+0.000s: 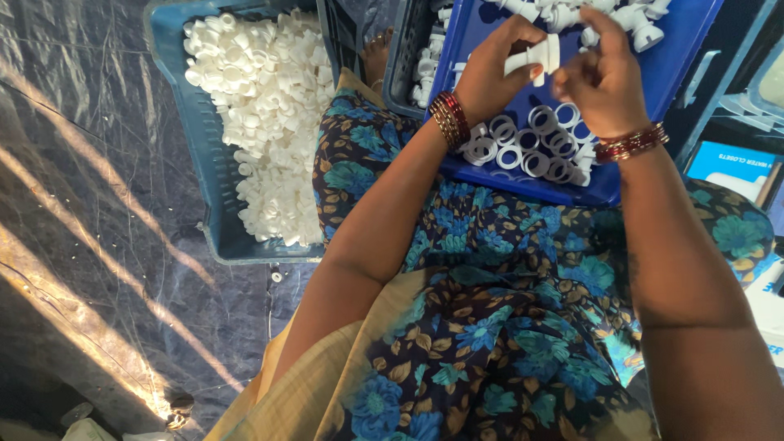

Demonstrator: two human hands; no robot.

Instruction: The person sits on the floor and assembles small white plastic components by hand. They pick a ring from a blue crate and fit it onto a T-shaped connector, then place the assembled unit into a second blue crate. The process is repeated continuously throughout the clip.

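Near the top of the frame, right of centre, my left hand (490, 73) has its fingers closed around a small white plastic fitting (535, 59), and my right hand (600, 77) pinches its other end, so the piece sits between both hands, just above the blue tray (694, 49) on my lap. White rings (531, 143) lie bunched in the tray's lower part, directly under my wrists, and more white stemmed parts (604, 15) crowd its top edge. Red bangles (451, 118) circle both wrists.

At the upper left, a dark blue crate (208, 204) holds a heap of white caps (269, 114); my left forearm and the flowered blue cloth (490, 310) over my knees lie between it and the tray. A second dark crate (404, 57) with a few white pieces stands between the two, partly hidden behind the tray.

Grey plastic sheeting (98, 245) covers the floor on the left. At the right edge lies a blue box (731, 163) with white print, partly cut off by my right arm.
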